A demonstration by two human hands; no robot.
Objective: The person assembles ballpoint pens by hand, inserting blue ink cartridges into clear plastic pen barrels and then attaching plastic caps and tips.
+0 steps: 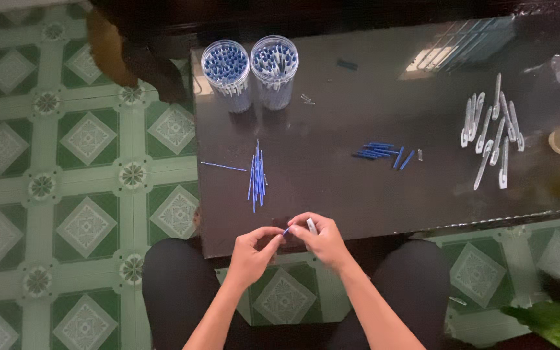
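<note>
pen assembly, partway through by the look of the piles

my left hand (254, 249) and right hand (315, 238) meet at the lower centre of the frame, fingers pinched together on one pen barrel (310, 225) with a thin blue refill (286, 231) at its end. two clear jars (252, 70) at upper centre look full of finished pens; loose refills (257, 176), blue tips (384, 153) and white barrels (492, 133) on the dark table (332, 104) remain, so i judge plenty is left.
</note>
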